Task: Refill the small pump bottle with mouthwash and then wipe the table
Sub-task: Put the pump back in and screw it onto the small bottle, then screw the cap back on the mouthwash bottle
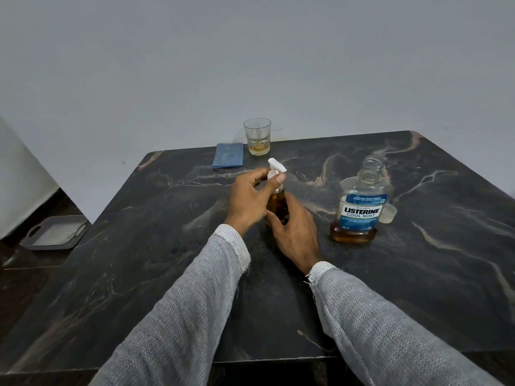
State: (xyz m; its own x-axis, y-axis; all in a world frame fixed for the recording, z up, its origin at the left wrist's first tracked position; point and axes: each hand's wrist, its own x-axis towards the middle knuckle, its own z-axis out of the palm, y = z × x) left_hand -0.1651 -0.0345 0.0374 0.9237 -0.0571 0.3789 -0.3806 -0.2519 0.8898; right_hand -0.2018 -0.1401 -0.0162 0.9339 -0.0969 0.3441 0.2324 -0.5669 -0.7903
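My left hand (252, 199) pinches the white pump head (276, 169); my right hand (292, 229) wraps the small pump bottle (277, 203), upright on the table (418, 274) between them. The open mouthwash bottle (359, 207) stands nearer my right. The folded blue cloth (228, 159) lies beyond my left. My fingers hide whether the pump is fully seated.

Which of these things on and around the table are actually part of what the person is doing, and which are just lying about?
Part of the job:
- small pump bottle, held by left hand and right hand
- open mouthwash bottle
- its cap
- folded blue cloth
- table

Lying about:
- drinking glass
- grey tray on the floor
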